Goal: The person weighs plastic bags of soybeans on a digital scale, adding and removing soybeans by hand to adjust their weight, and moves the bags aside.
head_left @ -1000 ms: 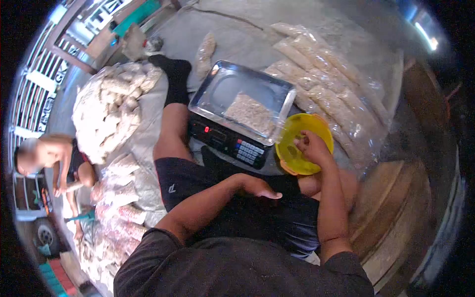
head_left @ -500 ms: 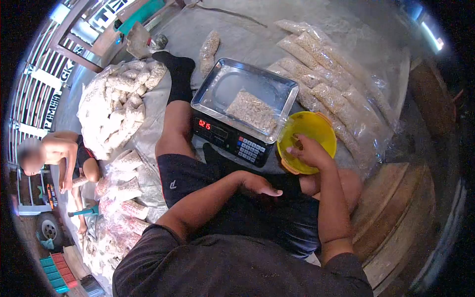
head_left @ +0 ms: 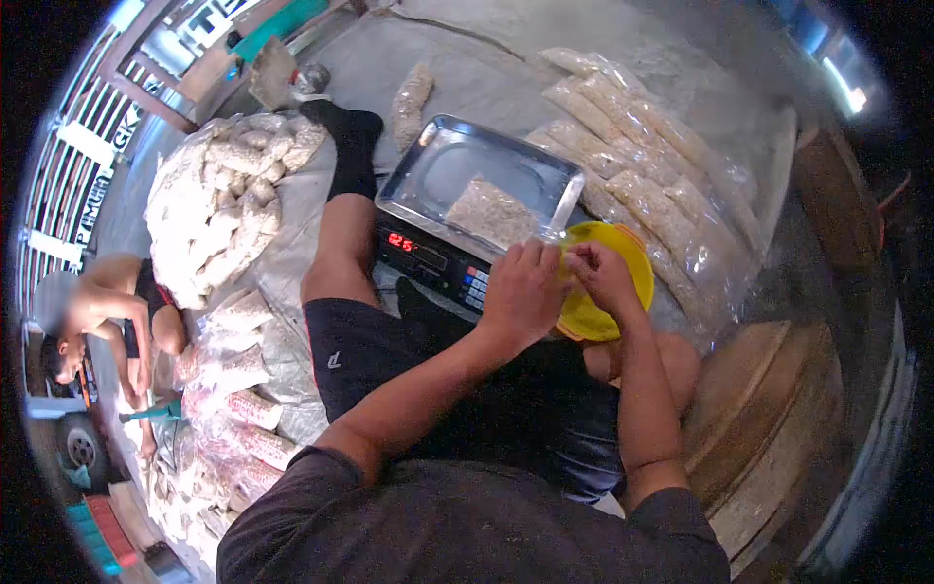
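Note:
A clear plastic bag (head_left: 489,209) filled with pale, chip-like pieces lies on the steel tray (head_left: 423,161) of a digital scale (head_left: 428,268) with a lit red display. My left hand (head_left: 526,290) is at the near right corner of the tray, its fingers curled at the bag's loose plastic end. Close beside it, my right hand (head_left: 605,277) is over the yellow bowl (head_left: 637,268), thumb and fingers pinched together at the same plastic end. The exact grip of both hands is partly hidden. The bowl stands against the scale's right side.
Long filled bags (head_left: 652,195) lie in rows at the right, and one more filled bag (head_left: 413,102) lies beyond the tray. A pile of small bags (head_left: 229,200) is at the left, near a crouching person (head_left: 117,311). Wooden boards (head_left: 759,409) are at the lower right.
My left hand has moved up from my lap to the bag's end. My right hand has lifted from inside the bowl toward it, its fingers now pinched.

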`<control>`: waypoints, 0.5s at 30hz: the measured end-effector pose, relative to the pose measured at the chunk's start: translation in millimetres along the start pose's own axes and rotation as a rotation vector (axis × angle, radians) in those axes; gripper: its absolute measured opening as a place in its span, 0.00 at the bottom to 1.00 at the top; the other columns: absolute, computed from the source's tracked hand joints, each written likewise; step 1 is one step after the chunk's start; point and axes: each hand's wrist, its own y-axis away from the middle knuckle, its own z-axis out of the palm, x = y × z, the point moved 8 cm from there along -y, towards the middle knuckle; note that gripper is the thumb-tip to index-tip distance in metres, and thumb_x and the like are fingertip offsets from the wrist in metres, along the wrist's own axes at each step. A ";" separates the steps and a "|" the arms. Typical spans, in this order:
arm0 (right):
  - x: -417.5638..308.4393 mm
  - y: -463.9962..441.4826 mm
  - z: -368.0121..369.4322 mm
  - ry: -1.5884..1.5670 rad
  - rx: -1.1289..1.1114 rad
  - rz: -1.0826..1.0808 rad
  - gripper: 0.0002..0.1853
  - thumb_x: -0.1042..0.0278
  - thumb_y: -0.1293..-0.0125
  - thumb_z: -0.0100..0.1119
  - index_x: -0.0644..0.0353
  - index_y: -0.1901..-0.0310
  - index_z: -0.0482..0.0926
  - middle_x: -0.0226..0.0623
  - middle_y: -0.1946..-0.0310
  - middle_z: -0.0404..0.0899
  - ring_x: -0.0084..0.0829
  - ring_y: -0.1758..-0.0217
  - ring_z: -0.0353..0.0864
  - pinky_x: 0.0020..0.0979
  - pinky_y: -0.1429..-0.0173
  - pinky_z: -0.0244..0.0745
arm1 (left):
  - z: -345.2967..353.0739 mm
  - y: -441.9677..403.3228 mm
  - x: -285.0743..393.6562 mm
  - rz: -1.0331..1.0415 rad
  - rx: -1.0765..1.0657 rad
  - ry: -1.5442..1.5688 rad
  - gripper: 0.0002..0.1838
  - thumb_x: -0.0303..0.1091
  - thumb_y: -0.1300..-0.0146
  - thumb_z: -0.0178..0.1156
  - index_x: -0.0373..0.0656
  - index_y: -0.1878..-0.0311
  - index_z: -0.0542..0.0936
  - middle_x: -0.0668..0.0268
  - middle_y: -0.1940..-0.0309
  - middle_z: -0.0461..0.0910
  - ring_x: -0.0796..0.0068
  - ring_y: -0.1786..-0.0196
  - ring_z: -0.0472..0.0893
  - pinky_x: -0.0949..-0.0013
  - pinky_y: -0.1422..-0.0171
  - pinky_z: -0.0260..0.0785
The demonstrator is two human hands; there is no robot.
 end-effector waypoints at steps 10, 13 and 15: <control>0.5 -1.2 3.8 -0.005 0.351 0.004 0.10 0.62 0.35 0.66 0.58 0.59 0.83 0.46 0.62 0.86 0.46 0.59 0.87 0.42 0.53 0.80 | 27.3 -2.0 -39.8 -0.019 0.069 0.041 0.04 0.28 0.37 0.58 0.41 0.60 0.75 0.51 0.66 0.79 0.42 0.60 0.81 0.45 0.55 0.73; -31.9 22.7 -7.4 -0.026 0.417 -0.153 0.09 0.64 0.35 0.65 0.57 0.56 0.84 0.46 0.55 0.86 0.46 0.51 0.86 0.41 0.48 0.80 | 20.4 5.0 -41.6 -0.025 0.123 0.131 0.03 0.25 0.35 0.57 0.41 0.59 0.75 0.51 0.65 0.79 0.42 0.59 0.81 0.46 0.55 0.73; -45.0 26.8 7.2 -0.023 0.279 -0.394 0.11 0.67 0.36 0.65 0.57 0.53 0.84 0.46 0.51 0.85 0.47 0.47 0.85 0.41 0.43 0.80 | 19.6 8.3 -43.3 -0.062 0.115 0.178 0.03 0.25 0.34 0.56 0.41 0.58 0.75 0.51 0.64 0.79 0.42 0.59 0.81 0.46 0.55 0.73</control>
